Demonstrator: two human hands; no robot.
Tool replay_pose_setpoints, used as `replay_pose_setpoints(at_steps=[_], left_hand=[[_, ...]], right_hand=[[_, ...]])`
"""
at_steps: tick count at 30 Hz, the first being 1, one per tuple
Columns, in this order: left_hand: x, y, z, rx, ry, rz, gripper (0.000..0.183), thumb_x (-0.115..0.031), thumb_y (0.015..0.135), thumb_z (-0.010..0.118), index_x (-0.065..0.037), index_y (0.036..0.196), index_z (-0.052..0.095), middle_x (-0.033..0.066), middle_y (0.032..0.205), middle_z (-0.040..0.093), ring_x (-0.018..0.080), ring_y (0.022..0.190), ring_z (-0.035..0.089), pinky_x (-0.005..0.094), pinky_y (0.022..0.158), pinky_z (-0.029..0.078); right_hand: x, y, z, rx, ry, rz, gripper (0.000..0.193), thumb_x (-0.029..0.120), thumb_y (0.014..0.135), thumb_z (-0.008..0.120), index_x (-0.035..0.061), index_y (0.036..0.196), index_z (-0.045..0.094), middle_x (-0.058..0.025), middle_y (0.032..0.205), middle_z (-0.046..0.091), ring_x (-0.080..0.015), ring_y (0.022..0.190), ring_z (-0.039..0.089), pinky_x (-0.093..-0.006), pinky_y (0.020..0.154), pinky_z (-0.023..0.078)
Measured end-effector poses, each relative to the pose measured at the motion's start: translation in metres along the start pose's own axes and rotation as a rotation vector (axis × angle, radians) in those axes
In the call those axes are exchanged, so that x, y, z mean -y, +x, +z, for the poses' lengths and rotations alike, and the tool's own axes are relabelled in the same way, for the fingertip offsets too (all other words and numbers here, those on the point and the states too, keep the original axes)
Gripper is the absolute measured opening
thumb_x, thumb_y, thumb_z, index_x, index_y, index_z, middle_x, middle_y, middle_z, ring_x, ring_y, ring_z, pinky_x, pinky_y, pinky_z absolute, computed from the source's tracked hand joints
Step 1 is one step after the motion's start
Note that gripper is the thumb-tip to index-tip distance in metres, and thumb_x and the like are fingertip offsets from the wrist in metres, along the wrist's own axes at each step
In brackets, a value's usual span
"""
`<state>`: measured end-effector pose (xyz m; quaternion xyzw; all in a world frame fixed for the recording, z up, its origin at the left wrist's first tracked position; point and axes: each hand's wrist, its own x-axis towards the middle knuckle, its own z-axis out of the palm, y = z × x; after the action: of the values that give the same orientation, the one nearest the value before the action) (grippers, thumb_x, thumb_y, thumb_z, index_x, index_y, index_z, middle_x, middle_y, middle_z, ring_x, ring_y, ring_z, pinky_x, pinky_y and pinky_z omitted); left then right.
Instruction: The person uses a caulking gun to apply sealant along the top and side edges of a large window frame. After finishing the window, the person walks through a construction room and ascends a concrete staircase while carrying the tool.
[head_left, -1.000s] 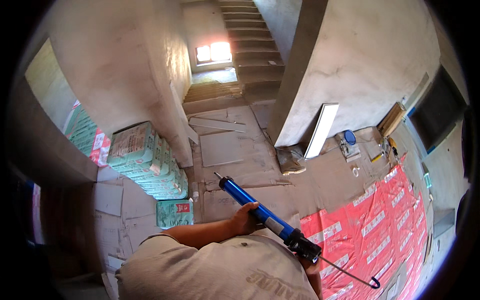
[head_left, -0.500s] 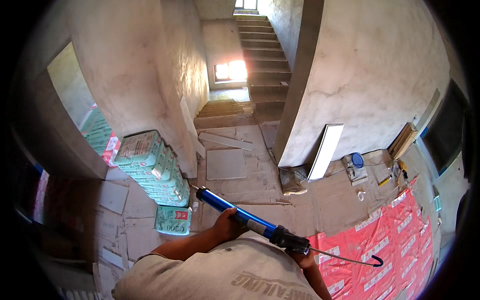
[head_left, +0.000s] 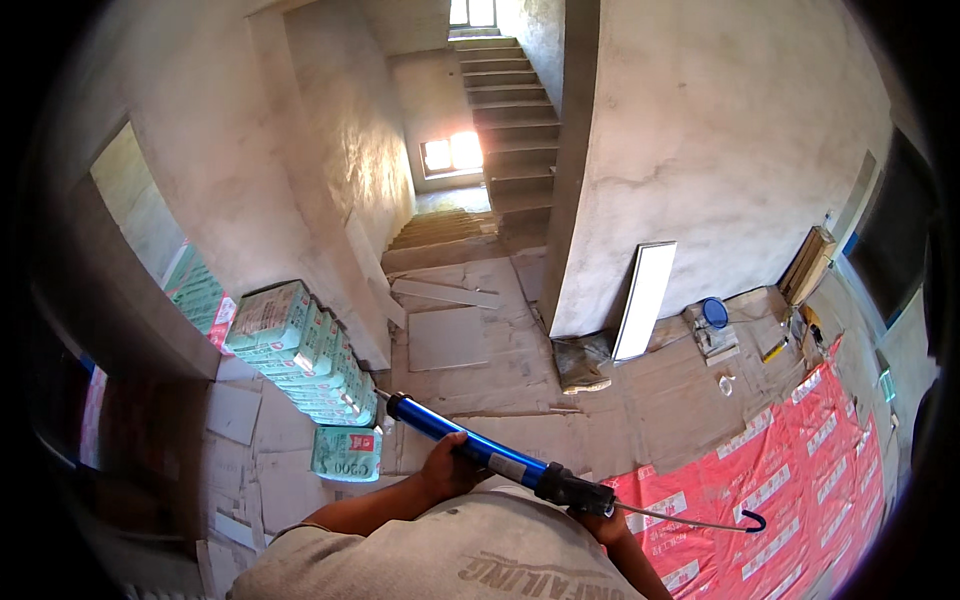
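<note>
A blue caulking gun (head_left: 448,437) with a black handle end lies slantwise across my front, its nozzle pointing up and to the left. Wrapped around the middle of its barrel is my left hand (head_left: 452,468). Under the black rear grip, my right hand (head_left: 602,524) is closed on the handle; most of its fingers are hidden by the gun. A thin metal rod (head_left: 680,518) with a hooked dark end sticks out of the back, over red sheeting (head_left: 770,480).
Green bags (head_left: 300,345) stand stacked at left, with one single bag (head_left: 347,453) before them. Stairs (head_left: 510,120) rise ahead. A white panel (head_left: 643,300) leans on the right wall near a blue lid (head_left: 715,313). Cardboard (head_left: 500,385) covers the floor.
The view has turned slightly, so the stairs and wall sit further left. The caulking gun stays in both hands, its nozzle end a little lower in the picture.
</note>
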<state>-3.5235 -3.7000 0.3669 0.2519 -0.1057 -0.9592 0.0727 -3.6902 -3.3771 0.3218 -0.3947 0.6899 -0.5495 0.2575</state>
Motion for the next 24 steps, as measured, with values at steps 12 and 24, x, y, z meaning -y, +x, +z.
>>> replay_pose_setpoints(at_steps=[12,24], left_hand=[[0.008,0.015,0.011,0.062,0.018,-0.068,0.068,-0.031,0.082,0.080,-0.008,0.132,0.041,0.0153,0.128,0.057,0.0358,0.130,0.052,0.0571,0.123,0.031],[0.008,0.009,0.005,0.047,-0.008,-0.003,0.050,-0.032,0.083,0.077,-0.009,0.122,0.057,0.0143,0.120,0.065,0.0345,0.122,0.060,0.0570,0.115,0.041]], right_hand=[[-0.002,-0.005,-0.015,-0.015,-0.023,-0.029,0.032,0.013,0.083,0.081,0.0077,0.113,0.073,-0.0106,0.104,0.075,-0.0244,0.097,0.071,-0.0404,0.084,0.057],[0.016,0.015,-0.016,0.024,0.070,0.024,0.033,0.013,0.082,0.083,0.0085,0.113,0.074,-0.0102,0.105,0.076,-0.0244,0.097,0.071,-0.0392,0.085,0.056]])
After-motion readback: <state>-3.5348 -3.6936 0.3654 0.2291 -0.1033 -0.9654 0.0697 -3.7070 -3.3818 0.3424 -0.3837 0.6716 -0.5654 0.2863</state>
